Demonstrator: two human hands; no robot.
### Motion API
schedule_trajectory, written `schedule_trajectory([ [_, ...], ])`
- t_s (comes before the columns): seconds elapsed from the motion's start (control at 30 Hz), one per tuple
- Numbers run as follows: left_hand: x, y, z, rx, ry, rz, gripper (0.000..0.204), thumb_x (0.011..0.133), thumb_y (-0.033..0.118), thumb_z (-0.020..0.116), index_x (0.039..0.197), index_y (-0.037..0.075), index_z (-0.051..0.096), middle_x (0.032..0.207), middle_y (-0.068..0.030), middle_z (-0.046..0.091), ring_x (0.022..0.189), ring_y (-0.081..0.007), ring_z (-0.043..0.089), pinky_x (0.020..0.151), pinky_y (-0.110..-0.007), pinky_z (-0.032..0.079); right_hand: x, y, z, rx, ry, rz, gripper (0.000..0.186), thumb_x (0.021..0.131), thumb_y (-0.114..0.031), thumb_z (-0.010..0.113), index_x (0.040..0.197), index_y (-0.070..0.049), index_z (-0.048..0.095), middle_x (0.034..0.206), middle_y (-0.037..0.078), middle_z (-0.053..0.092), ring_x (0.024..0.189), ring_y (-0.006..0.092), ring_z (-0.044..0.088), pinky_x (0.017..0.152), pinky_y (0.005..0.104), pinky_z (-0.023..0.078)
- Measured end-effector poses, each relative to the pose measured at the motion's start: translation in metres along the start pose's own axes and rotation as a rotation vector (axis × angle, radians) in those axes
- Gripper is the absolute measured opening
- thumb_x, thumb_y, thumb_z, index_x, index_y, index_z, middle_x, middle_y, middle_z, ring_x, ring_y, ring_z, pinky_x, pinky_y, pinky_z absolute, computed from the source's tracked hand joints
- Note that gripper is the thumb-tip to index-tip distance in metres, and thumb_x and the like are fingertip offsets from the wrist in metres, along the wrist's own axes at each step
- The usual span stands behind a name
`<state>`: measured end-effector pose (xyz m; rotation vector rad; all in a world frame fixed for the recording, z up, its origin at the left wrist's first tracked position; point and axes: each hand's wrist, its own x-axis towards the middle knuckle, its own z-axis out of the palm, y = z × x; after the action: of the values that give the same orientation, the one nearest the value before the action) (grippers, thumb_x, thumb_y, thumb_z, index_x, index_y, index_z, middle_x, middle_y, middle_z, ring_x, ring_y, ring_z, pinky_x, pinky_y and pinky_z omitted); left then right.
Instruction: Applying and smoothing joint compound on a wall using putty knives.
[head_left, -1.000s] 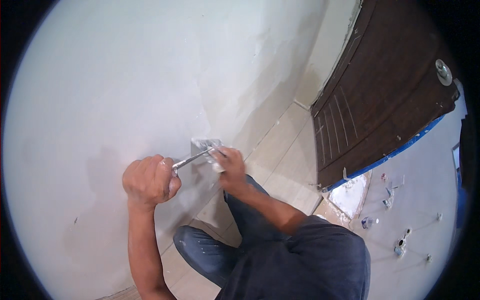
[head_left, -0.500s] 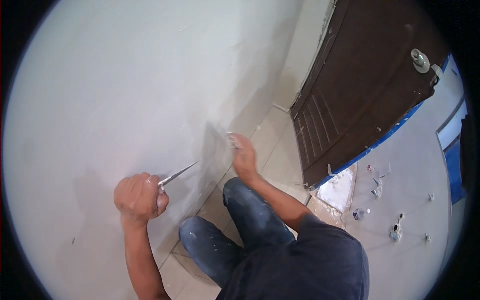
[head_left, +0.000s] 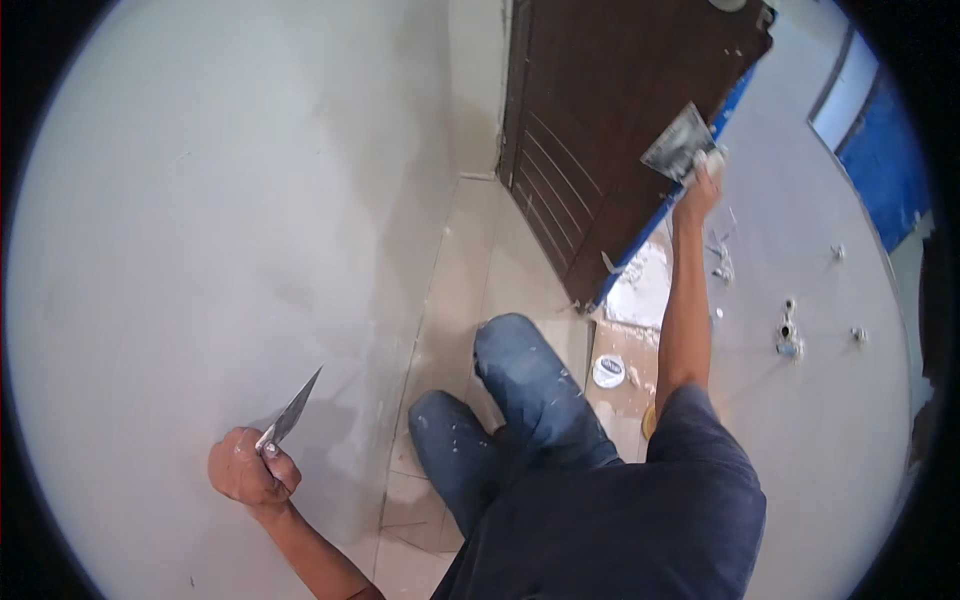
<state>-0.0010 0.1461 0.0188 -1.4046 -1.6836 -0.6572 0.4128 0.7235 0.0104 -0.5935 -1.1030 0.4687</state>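
1. Left hand (head_left: pixel 248 466) is curled into a fist round the handle of a narrow scraper (head_left: pixel 291 411), before the pale wall (head_left: pixel 200 250); its blade points away, presumably keeping the fist clear.
2. Right hand (head_left: pixel 704 185), reaching out, grips a broad scraper (head_left: pixel 682 143) by one side, likely leaving its smeared face free. It overlaps the brown door (head_left: pixel 600 110); whether they touch, I cannot tell.
3. That door, edged in blue tape (head_left: pixel 737 103), partly hides a white-smeared patch (head_left: pixel 638 295).
4. Bent knees (head_left: pixel 522 345) block some floor (head_left: pixel 460 280); a round lid (head_left: pixel 608 371) lies beside them.
5. Pipe fittings (head_left: pixel 789 332) jut from the right-hand wall (head_left: pixel 830 440).
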Motion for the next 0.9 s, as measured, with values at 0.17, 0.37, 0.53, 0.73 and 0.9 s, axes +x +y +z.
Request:
schedule_trajectory([
  [0.17,-0.007,-0.003,-0.003,-0.006,0.027,-0.028,0.025,0.091,0.019,0.048,0.086,-0.002,0.06,0.072,-0.0126,0.058,0.057,-0.0306,0.051,0.053,-0.041,0.039,0.019,0.033,-0.011,0.238,-0.131,0.226,0.037,0.088,-0.009,0.061,0.123,0.0,0.063,0.11,0.007,0.067,0.099,0.0171,0.062,0.091,0.0312,0.047],
  [0.37,0.001,-0.009,0.007,0.085,0.047,-0.01,0.024,0.091,0.016,0.045,0.092,-0.002,0.061,0.075,-0.013,0.06,0.059,-0.0318,0.055,0.052,-0.041,0.041,0.003,0.006,-0.011,0.079,-0.291,0.289,0.037,0.085,-0.012,0.068,0.12,-0.003,0.062,0.105,0.004,0.066,0.093,0.016,0.06,0.085,0.0301,0.048],
  [0.53,0.004,-0.008,-0.001,0.192,0.081,0.073,0.03,0.093,0.018,0.044,0.096,-0.004,0.063,0.076,-0.014,0.062,0.059,-0.0327,0.056,0.053,-0.041,0.042,-0.031,-0.019,0.015,-0.408,-0.382,-0.235,0.061,0.088,-0.023,0.068,0.14,0.003,0.049,0.137,0.018,0.055,0.119,0.0233,0.056,0.103,0.0338,0.042],
  [0.73,-0.001,0.007,-0.002,0.304,0.096,0.029,0.033,0.093,0.022,0.044,0.091,-0.005,0.063,0.077,-0.0147,0.061,0.061,-0.0309,0.056,0.053,-0.04,0.043,-0.074,-0.057,0.048,-0.204,-0.435,-0.085,0.042,0.094,-0.032,0.064,0.124,-0.002,0.066,0.158,0.025,0.021,0.145,0.0354,0.027,0.118,0.0394,0.024],
  [0.9,0.014,0.065,0.036,-1.188,0.4,-0.88,0.033,0.092,0.032,0.045,0.101,0.004,0.059,0.082,-0.0053,0.055,0.066,-0.0186,0.05,0.055,-0.025,0.041,-0.09,-0.075,0.06,-0.153,-0.411,-0.038,0.046,0.093,-0.023,0.063,0.13,0.005,0.06,0.158,0.026,0.024,0.146,0.0346,0.029,0.118,0.0413,0.024],
])
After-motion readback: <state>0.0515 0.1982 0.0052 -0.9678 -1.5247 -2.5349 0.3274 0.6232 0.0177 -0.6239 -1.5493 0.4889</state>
